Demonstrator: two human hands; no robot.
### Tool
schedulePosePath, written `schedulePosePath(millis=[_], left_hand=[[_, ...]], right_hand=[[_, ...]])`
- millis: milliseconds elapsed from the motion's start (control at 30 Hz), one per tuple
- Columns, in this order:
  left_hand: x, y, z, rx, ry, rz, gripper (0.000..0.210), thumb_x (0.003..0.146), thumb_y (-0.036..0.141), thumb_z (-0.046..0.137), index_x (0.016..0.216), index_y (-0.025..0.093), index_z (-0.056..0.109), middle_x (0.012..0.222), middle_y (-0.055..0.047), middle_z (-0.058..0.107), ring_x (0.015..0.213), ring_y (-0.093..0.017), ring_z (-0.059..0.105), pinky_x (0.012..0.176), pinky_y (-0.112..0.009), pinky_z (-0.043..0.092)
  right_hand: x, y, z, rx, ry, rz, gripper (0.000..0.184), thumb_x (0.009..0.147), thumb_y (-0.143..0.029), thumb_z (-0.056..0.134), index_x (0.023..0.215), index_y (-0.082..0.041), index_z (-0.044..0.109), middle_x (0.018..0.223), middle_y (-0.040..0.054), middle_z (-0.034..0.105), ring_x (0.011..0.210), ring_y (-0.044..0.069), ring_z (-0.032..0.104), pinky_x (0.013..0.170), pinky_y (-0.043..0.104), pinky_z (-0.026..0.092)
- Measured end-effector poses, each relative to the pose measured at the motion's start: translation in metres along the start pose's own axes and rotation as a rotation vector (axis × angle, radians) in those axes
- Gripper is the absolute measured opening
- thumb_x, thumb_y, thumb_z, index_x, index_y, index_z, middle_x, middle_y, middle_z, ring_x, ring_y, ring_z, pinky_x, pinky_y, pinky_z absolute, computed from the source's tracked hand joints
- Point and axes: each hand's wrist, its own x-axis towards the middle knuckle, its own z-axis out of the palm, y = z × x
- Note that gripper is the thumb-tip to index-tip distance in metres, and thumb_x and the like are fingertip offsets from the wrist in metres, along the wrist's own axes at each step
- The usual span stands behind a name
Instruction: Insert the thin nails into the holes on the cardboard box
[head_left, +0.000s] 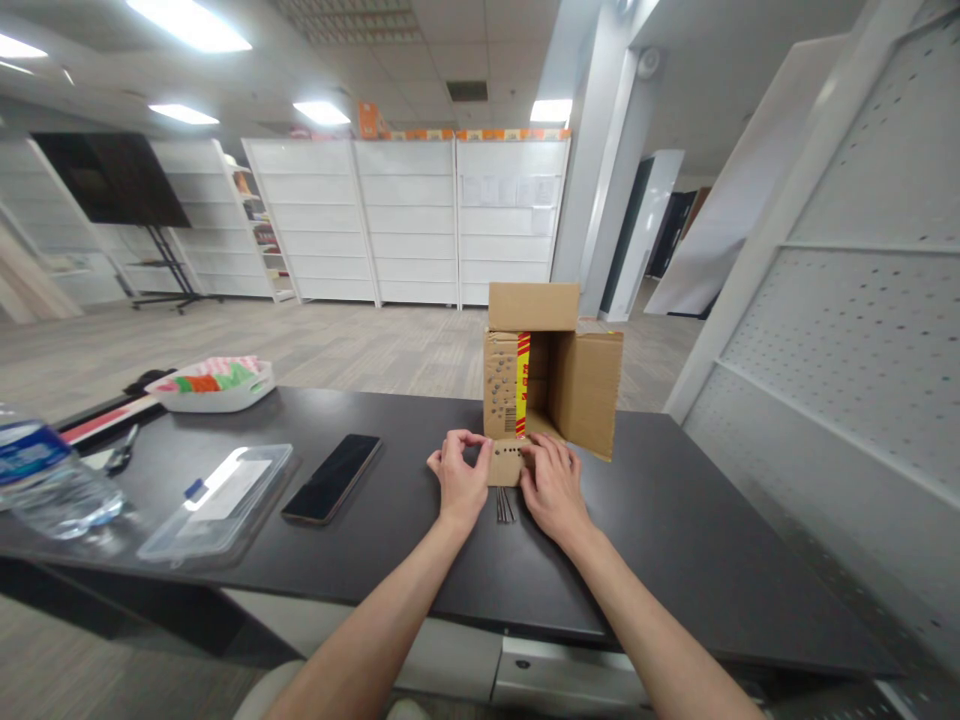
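Observation:
An open cardboard box (pixel 502 380) stands on its side, with dark dots over its left panel and a red-and-yellow tape strip. At its front is a small cardboard flap (pixel 507 468) with a row of dark holes or screw heads. My left hand (pixel 461 478) pinches the flap's left edge, thumb and index finger together. On the right edge my right hand (pixel 555 488) grips with curled fingers, partly covering it. Just below the flap, several thin metal screws or nails (pixel 505 506) lie side by side, pointing towards me.
On the dark table (pixel 390 560) lie a black phone (pixel 332 478) and a clear plastic case (pixel 221 505) to the left. Further left are a water bottle (pixel 52 480) and a white basket (pixel 217 398) with colourful contents. A perforated white panel (pixel 862 320) stands at the right.

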Motion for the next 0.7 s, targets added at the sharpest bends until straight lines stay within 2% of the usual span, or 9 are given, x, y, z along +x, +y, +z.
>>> schedulePosePath(millis=[400, 700], left_hand=[[0.000, -0.001, 0.001, 0.015, 0.010, -0.010, 0.016, 0.081, 0.033, 0.058, 0.088, 0.023, 0.048, 0.088, 0.002, 0.068, 0.090, -0.016, 0.059, 0.092, -0.036, 0.028], [0.002, -0.002, 0.001, 0.002, 0.017, -0.016, 0.016, 0.081, 0.033, 0.058, 0.087, 0.023, 0.048, 0.087, 0.002, 0.068, 0.088, -0.015, 0.060, 0.092, -0.036, 0.029]], right_hand=[[0.006, 0.006, 0.007, 0.018, 0.012, 0.017, 0.022, 0.086, -0.015, 0.042, 0.104, -0.018, 0.054, 0.125, 0.0125, 0.053, 0.121, 0.025, 0.041, 0.097, 0.044, 0.030], [0.015, 0.001, -0.002, -0.006, -0.038, 0.047, 0.019, 0.085, -0.017, 0.044, 0.098, -0.019, 0.057, 0.119, 0.0112, 0.058, 0.115, 0.025, 0.044, 0.094, 0.043, 0.030]])
